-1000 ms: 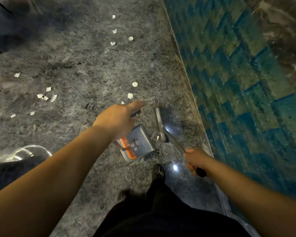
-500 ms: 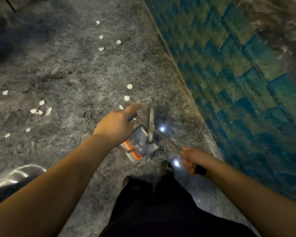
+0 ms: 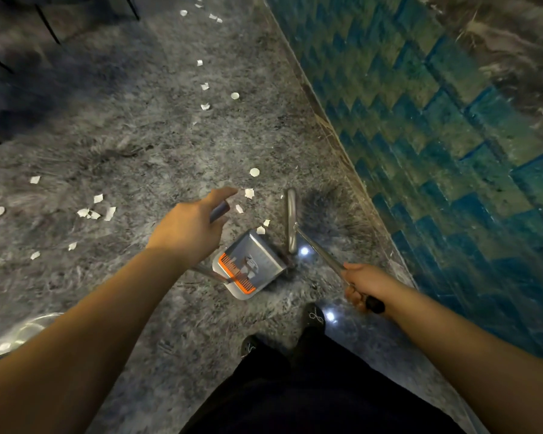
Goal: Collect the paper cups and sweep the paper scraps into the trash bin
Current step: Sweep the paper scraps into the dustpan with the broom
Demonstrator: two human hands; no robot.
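My left hand (image 3: 190, 228) grips the top of the dustpan's handle, index finger stretched forward. The grey dustpan (image 3: 251, 264) with an orange comb edge stands on the floor just below and right of that hand. My right hand (image 3: 362, 285) holds the broom's thin metal pole near its black end. The broom head (image 3: 291, 219) lies on the floor right of the dustpan, its dark bristles pointing toward the wall. White paper scraps (image 3: 249, 193) lie just ahead of the dustpan, and more scraps (image 3: 94, 211) are scattered to the left. No paper cup is in view.
A teal patterned wall (image 3: 436, 145) runs along the right side of the grey stone floor. Further scraps (image 3: 205, 86) trail away ahead. Thin black furniture legs (image 3: 47, 25) stand at the far left. A shiny curved object (image 3: 19, 332) shows at the left edge. My feet (image 3: 314, 314) are below the dustpan.
The broom head has swung back to the right, off the dustpan's mouth. The dustpan stays under my left hand, and a few scraps now lie close to its front edge.
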